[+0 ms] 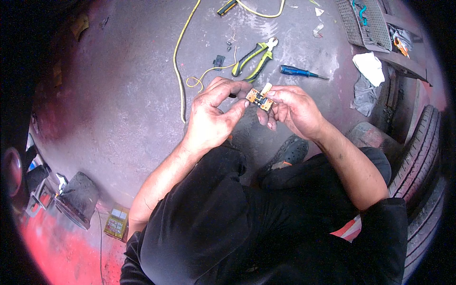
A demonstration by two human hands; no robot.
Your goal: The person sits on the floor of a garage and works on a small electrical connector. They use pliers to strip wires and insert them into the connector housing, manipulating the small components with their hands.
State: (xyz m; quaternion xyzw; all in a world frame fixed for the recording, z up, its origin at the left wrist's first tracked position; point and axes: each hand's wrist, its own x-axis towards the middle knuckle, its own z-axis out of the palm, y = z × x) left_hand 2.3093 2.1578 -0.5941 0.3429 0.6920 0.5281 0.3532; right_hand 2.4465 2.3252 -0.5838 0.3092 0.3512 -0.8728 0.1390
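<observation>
Between my two hands is a small orange circuit board with dark parts on it and a pale tab at its top. My left hand pinches the board's left edge, thumb near the front. My right hand grips its right side, with the thumb by the tab. On the floor just beyond lie yellow-green and black side cutters, jaws pointing away. A thin yellow wire curls beside my left hand, and a small black plastic piece lies near it. Further right is a blue screwdriver.
A thicker yellow cable runs along the floor, near a yellow-black handled tool. At right are a grey basket, a white cloth and tyres. A dark container and a small box stand lower left.
</observation>
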